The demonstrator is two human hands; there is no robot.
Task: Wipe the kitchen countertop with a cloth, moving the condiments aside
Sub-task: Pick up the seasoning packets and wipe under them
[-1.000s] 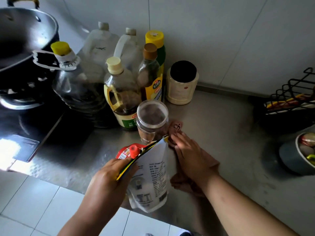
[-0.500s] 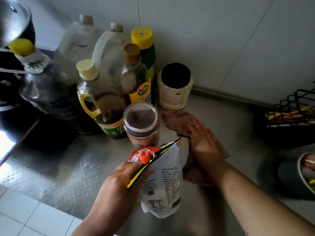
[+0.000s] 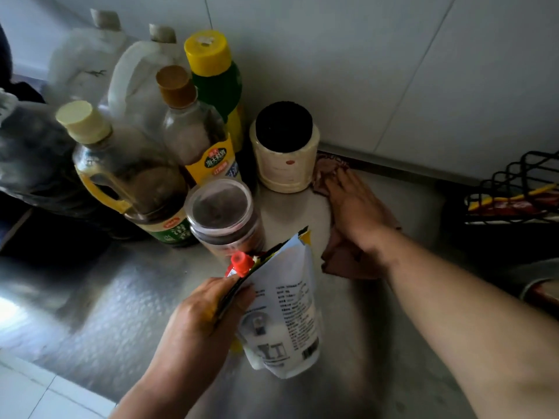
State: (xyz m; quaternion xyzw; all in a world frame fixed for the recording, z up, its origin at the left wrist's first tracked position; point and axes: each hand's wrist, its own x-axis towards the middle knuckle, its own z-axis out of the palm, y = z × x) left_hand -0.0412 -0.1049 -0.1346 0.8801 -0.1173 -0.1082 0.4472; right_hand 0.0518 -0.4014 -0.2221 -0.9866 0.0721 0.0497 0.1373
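Observation:
My left hand (image 3: 202,313) grips the top of a white condiment pouch (image 3: 284,313) with a red cap, holding it above the steel countertop (image 3: 99,303). My right hand (image 3: 357,207) lies flat on a brownish cloth (image 3: 341,261), pressing it onto the counter near the back wall, just right of a cream jar with a black lid (image 3: 284,152). A clear-lidded jar (image 3: 223,216) stands just behind the pouch. Bottles crowd the back left: a cream-capped one (image 3: 127,176), a brown-capped one (image 3: 193,131) and a yellow-capped green one (image 3: 217,80).
Two large white jugs (image 3: 133,77) stand against the wall behind the bottles. A big dark oil bottle (image 3: 33,164) is at the left edge. A black wire rack (image 3: 514,192) sits at the right. The counter's front edge meets white tiles (image 3: 39,391) at lower left.
My right hand has slid the cloth away from me toward the back wall, up beside the cream jar. The left hand keeps holding the pouch aloft; the view has shifted closer and to the right.

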